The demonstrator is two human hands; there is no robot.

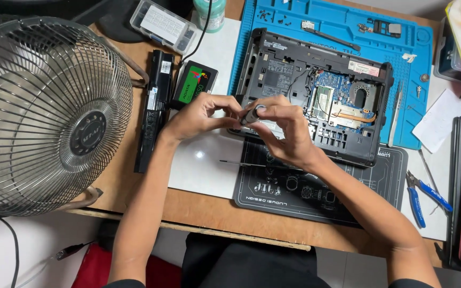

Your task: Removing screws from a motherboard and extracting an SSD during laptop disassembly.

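Small grey cylinder (250, 114) pinched between fingertips of left hand (201, 114) and right hand (284, 130); if slipped, likely lost into open laptop (316, 93) at 1 o'clock.

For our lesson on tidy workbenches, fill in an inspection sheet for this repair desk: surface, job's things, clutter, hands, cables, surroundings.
Surface: wooden desk carrying a blue work mat and a black mat.
Job's things: small grey screwdriver handle held over the opened laptop.
Clutter: battery pack, drive, blue-handled pliers, thin driver shaft, tweezers, parts box, loose screws.
Hands: left hand and right hand both pinch the handle.
Cables: black cable running past the drive.
Surroundings: metal fan at left.
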